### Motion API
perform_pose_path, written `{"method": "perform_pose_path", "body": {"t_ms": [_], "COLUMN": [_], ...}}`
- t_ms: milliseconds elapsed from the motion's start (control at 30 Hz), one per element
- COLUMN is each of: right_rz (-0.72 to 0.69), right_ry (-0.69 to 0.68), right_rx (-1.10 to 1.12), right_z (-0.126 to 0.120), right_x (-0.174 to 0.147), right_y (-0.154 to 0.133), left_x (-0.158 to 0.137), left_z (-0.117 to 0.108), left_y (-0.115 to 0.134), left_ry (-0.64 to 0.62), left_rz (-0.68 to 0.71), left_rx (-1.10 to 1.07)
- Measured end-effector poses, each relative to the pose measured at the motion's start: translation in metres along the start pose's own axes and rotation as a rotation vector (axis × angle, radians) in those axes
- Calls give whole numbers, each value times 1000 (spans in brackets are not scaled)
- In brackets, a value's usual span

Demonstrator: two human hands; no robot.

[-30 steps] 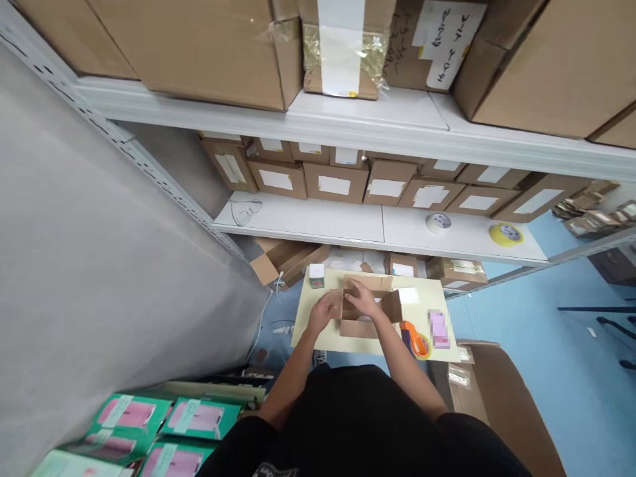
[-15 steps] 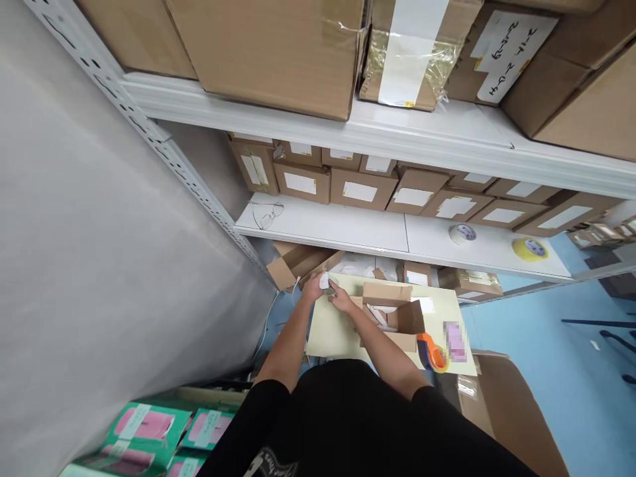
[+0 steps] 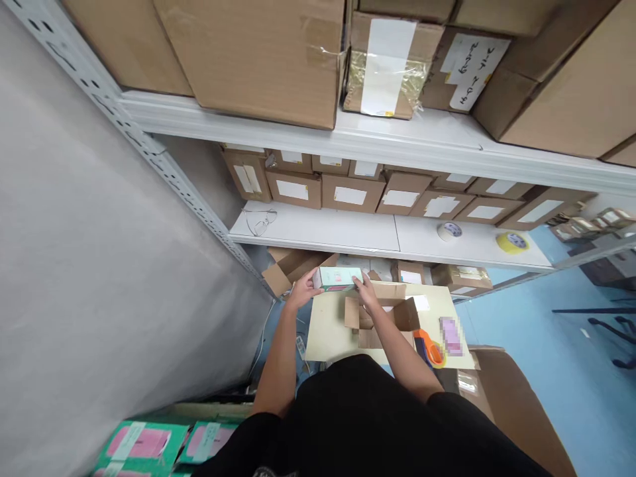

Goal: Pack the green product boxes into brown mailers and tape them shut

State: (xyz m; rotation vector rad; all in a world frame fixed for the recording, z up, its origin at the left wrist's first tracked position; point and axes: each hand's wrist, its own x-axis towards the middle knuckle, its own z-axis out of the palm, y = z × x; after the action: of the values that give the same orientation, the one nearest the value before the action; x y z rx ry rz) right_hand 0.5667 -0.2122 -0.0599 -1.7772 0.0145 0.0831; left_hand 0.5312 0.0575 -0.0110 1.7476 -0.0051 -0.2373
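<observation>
A small mint-green box with a white end is held lengthwise between both hands, above the left back part of the table. My left hand grips its left end, fingers closed around the corner. On its right end my right hand closes, thumb on top. Just under my right forearm stands an open cardboard box with its flaps spread; its inside is partly hidden by that arm.
An orange tape dispenser and a blurred purple item lie at the table's right. Behind, a white shelf carries glasses, a white tape roll and a yellow tape roll. A large open carton stands right of me.
The mint-green box now shows its long side between my hands; before, only a small white end was visible. My right hand has moved right, away from the left. The view has shifted slightly.
</observation>
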Motion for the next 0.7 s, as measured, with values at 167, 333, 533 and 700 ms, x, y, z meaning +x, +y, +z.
{"method": "perform_pose_path", "body": {"t_ms": [167,333,533,700], "right_rz": [12,109,142,136], "right_ry": [174,318,282,313], "right_rx": [82,-135,-194,-206], "right_z": [-61,-126,-160,-162], "right_x": [-21,-64,-99,-107], "right_y": [-7,27,56,61], "left_x": [-1,-11,-15,-12], "left_z": [74,165,208,208], "left_y": [10,4,-19,-40], "left_ry": [167,70,-85,-136], "left_rz": [-42,-141,-138,-101], "left_rx": [242,387,416,551]}}
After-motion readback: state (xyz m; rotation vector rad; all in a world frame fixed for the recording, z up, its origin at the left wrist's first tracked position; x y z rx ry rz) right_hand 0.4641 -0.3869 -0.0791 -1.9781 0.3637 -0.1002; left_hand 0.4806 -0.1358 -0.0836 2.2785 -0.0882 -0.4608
